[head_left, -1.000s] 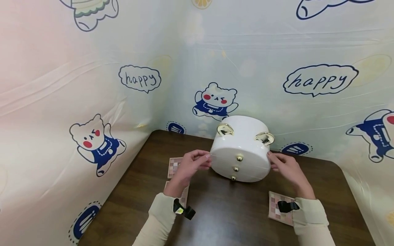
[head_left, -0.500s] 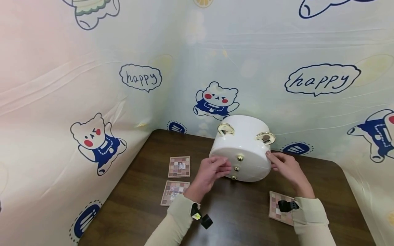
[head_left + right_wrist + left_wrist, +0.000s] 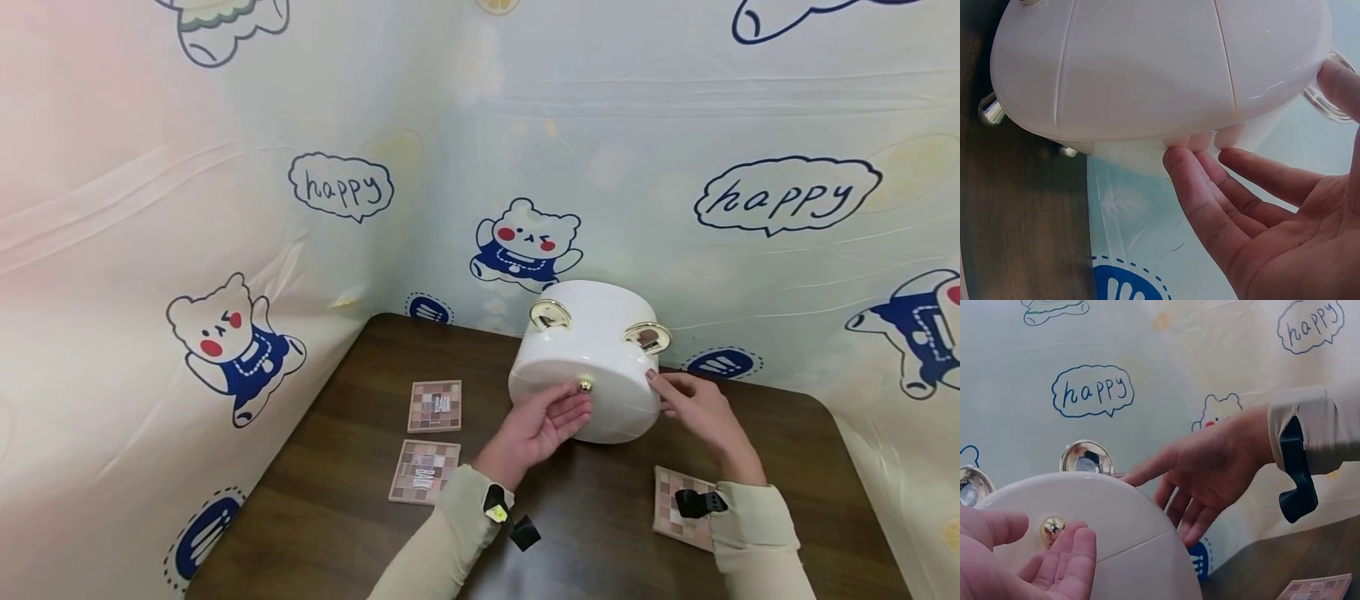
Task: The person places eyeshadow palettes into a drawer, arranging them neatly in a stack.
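Note:
A glossy white rounded drawer box [image 3: 592, 321] stands near the back of the table, with gold-rimmed ears on top and gold knobs on its front. My left hand [image 3: 534, 429] is in front of it, palm turned upward. In the left wrist view its fingers are close to the upper gold knob [image 3: 1052, 531], the thumb apart from them; whether they touch the knob I cannot tell. The lower knobs are hidden behind this hand in the head view. My right hand [image 3: 697, 408] rests its thumb and nearly straight fingertips against the box's right side [image 3: 1229, 125].
Two pink checkered palettes [image 3: 435, 407] lie at the left of the brown table [image 3: 330, 508]. Another checkered palette [image 3: 667, 512] lies at the right, partly under the right wrist. A printed cloth wall [image 3: 637, 108] rises directly behind the box.
My left hand has left the box's left side and moved rightward across its front to the knobs, turning palm up. The right hand and the box stay in place.

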`<state>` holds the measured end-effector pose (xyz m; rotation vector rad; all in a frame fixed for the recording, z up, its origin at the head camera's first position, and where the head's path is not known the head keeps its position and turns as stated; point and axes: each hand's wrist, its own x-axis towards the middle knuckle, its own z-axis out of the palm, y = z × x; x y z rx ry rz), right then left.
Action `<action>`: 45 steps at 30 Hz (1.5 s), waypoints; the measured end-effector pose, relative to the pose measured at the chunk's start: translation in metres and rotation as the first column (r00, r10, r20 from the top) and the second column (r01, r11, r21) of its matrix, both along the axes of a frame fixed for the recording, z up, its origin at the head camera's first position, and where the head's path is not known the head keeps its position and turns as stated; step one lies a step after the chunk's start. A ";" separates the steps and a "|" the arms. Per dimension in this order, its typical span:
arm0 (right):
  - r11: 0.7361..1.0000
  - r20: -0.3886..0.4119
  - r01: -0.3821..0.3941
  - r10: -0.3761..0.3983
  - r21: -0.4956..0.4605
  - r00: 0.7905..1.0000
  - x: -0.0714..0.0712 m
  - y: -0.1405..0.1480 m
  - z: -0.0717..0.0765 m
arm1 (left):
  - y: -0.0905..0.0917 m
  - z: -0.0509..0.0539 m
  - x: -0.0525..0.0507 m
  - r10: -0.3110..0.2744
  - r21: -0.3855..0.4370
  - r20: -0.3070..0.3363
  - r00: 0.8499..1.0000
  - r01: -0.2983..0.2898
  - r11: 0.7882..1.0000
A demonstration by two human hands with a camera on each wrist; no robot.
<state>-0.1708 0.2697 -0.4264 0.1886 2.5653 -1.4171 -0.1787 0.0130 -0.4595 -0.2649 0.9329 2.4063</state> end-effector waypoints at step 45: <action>0.997 -0.013 -0.047 0.046 -0.063 0.999 -0.006 0.008 -0.002 | 0.010 -0.004 0.011 0.026 -0.012 0.083 0.996 -0.025 1.000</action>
